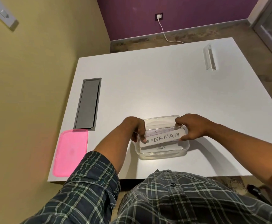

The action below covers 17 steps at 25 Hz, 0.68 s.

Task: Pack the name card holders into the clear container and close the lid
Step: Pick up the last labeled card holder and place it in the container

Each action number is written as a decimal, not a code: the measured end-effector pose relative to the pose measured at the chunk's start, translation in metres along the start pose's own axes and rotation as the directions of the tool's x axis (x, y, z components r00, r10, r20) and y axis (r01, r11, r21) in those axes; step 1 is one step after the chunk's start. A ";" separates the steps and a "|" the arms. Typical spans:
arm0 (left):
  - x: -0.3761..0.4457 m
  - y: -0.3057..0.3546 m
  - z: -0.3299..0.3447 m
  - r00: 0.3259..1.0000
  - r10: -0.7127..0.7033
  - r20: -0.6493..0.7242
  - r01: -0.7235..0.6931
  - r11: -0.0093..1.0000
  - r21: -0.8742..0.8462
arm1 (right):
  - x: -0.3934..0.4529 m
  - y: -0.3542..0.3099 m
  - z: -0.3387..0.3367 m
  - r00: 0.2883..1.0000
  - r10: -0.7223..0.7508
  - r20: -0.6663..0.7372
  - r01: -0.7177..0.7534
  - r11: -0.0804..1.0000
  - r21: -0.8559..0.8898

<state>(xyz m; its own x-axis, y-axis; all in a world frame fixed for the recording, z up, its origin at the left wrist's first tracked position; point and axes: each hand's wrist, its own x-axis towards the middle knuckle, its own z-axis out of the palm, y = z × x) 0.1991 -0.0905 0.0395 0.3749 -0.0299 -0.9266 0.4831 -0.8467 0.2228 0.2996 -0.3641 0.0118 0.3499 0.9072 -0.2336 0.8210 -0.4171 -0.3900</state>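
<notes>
Both hands, L [137, 126] & R [192, 126], pinched the SUPERMAN holder [162, 136] by its ends, w/ each grip tight, lowering it level into the container [162, 155] on the worktop [148, 88], one holder [210, 56] left far right, pink lid [70, 152] waiting left.

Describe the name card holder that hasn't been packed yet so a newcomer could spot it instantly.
Start at the white table and go to its far right corner. There an empty name card holder lies alone, far from the clear container. Unlike the SUPERMAN holder held in both hands, it shows no visible writing.
</notes>
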 end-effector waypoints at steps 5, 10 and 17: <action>0.006 0.007 0.017 0.995 0.023 -0.094 0.000 0.972 0.236 | 0.000 0.000 0.010 0.998 -0.050 0.033 0.053 0.992 -0.113; 0.007 0.019 0.031 0.935 0.162 -0.314 0.037 0.839 0.543 | 0.004 -0.004 0.022 0.990 -0.108 0.091 0.129 0.954 -0.269; 0.010 0.020 0.033 0.927 0.213 -0.308 0.016 0.800 0.600 | 0.015 -0.008 0.039 0.952 -0.155 0.265 0.263 0.856 -0.445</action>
<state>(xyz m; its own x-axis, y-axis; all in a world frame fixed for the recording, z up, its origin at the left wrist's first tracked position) 0.1865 -0.1248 0.0251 0.6940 -0.0442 -0.7186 -0.0827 -0.9964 -0.0186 0.2809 -0.3490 -0.0237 0.0863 0.9134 -0.3978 0.9956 -0.0937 0.0007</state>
